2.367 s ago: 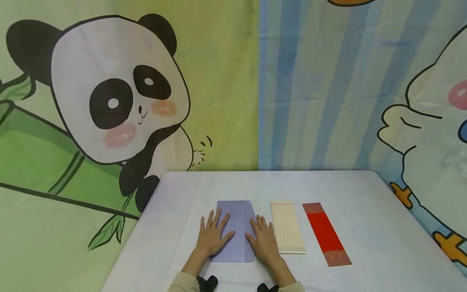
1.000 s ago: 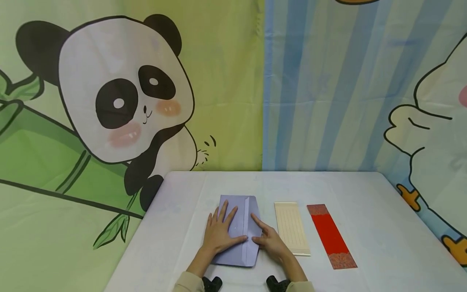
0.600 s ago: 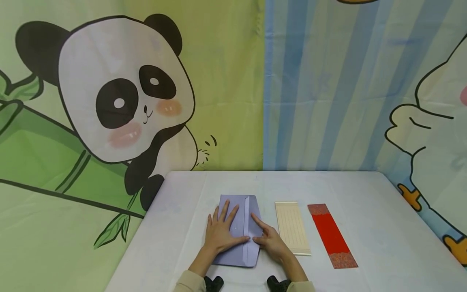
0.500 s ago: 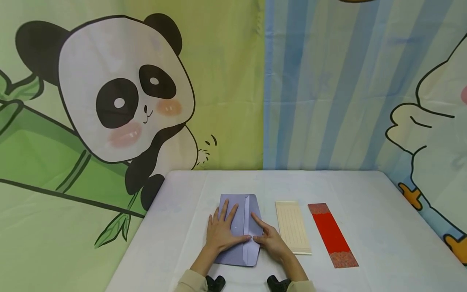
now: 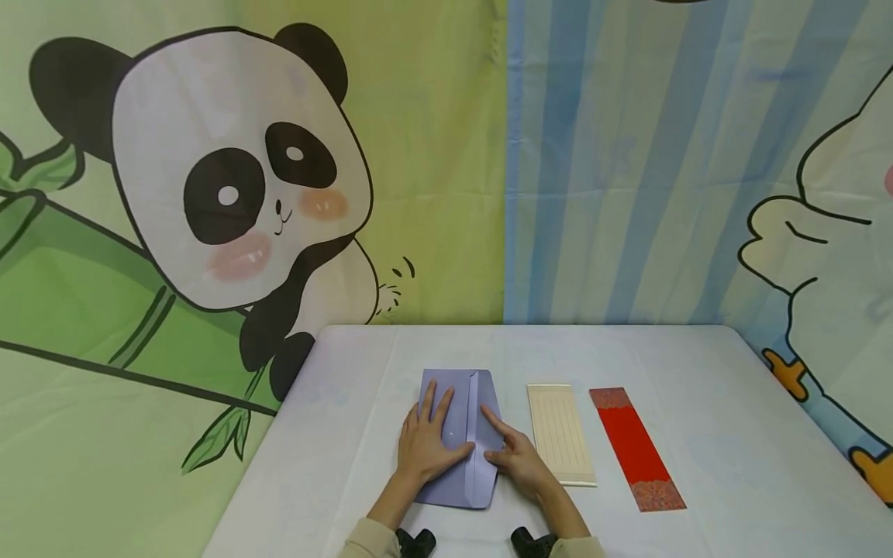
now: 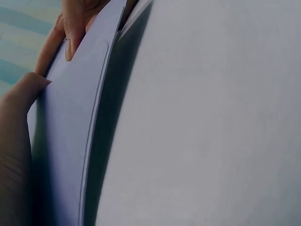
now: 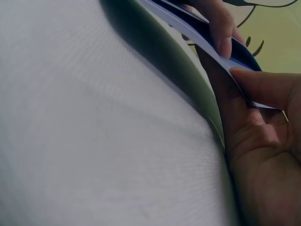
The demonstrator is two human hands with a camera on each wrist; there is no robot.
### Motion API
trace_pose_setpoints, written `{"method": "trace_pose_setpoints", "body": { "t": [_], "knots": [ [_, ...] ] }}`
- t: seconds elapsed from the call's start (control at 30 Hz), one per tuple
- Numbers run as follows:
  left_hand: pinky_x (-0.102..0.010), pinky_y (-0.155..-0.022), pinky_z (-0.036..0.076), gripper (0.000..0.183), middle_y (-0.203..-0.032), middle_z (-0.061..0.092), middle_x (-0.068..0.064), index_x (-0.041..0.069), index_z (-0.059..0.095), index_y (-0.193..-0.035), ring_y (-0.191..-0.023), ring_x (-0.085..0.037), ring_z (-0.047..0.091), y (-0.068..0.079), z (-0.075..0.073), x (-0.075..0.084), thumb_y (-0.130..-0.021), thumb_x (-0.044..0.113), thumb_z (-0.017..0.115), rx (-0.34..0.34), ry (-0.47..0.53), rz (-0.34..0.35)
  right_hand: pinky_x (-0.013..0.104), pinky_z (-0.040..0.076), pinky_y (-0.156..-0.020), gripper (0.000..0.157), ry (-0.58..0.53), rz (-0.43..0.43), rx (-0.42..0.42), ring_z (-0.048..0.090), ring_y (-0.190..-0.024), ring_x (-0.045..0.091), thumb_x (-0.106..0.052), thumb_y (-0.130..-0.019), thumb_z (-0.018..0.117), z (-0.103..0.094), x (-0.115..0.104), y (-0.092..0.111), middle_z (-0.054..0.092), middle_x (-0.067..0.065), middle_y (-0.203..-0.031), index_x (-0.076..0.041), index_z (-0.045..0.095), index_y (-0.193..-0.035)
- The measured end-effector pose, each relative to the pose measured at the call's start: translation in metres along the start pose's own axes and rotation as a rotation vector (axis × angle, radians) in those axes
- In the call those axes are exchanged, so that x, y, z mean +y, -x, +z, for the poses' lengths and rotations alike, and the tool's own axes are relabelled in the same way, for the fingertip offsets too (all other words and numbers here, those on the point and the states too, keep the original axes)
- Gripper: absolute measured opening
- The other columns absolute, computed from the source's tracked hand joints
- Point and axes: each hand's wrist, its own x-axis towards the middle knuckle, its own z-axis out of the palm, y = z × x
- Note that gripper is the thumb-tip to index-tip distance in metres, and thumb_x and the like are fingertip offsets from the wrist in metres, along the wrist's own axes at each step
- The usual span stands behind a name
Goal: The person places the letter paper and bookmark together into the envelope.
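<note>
A lavender paper envelope with a long flap along its right side lies in front of me on the white table. My left hand rests on it with fingers spread and thumb reaching to the flap. At the right edge, my right hand pinches the envelope between thumb and fingers. The right wrist view shows the right thumb on top and fingers underneath, with the paper bowed up off the table. In the left wrist view, the envelope's near edge also stands raised, casting a dark shadow.
Right of the envelope lies a cream sheet with vertical lines. Farther right is a red strip with patterned ends. Both lie flat on the white table. Cartoon-printed curtains hang behind. Dark wrist devices sit at the cuffs.
The right hand has gone from lying flat at the envelope's edge to pinching that edge, which is lifted. My left hand has slid slightly right, its thumb now at the flap.
</note>
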Motion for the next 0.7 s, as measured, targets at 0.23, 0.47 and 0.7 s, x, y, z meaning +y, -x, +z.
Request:
{"method": "trace_pose_setpoints", "body": {
  "t": [0.23,0.47,0.7],
  "knots": [
    [-0.050,-0.087,0.036,0.103,-0.153,0.015,-0.007,0.029,0.027,-0.146,-0.118,-0.038,0.041,-0.001,-0.001,0.005,-0.060,0.077,0.057,0.026,-0.015,-0.039,0.031,0.051,-0.073,0.076,0.036,-0.033,-0.009,0.060,-0.081,0.016,0.014,-0.084,0.050,-0.002,0.003,-0.001,0.000,0.024,-0.150,-0.013,0.020,-0.148],
    [-0.048,-0.083,0.038,0.108,-0.153,0.014,-0.009,0.029,0.025,-0.147,-0.114,-0.035,0.043,-0.003,0.002,0.010,-0.058,0.085,0.050,0.059,-0.025,-0.085,0.043,0.048,-0.080,0.074,0.020,-0.067,-0.071,0.054,-0.107,0.033,0.012,-0.087,0.049,-0.004,0.003,0.000,-0.003,0.026,-0.149,-0.012,0.015,-0.148],
    [-0.045,-0.079,0.038,0.099,-0.152,0.017,-0.010,0.027,0.031,-0.145,-0.105,-0.033,0.048,-0.001,0.004,0.010,-0.062,0.072,0.060,0.092,0.004,-0.085,0.043,0.048,-0.079,0.075,0.034,-0.062,-0.050,0.055,-0.105,0.033,0.011,-0.086,0.050,-0.004,0.003,0.000,-0.001,0.025,-0.150,-0.012,0.016,-0.148]
  ]
}}
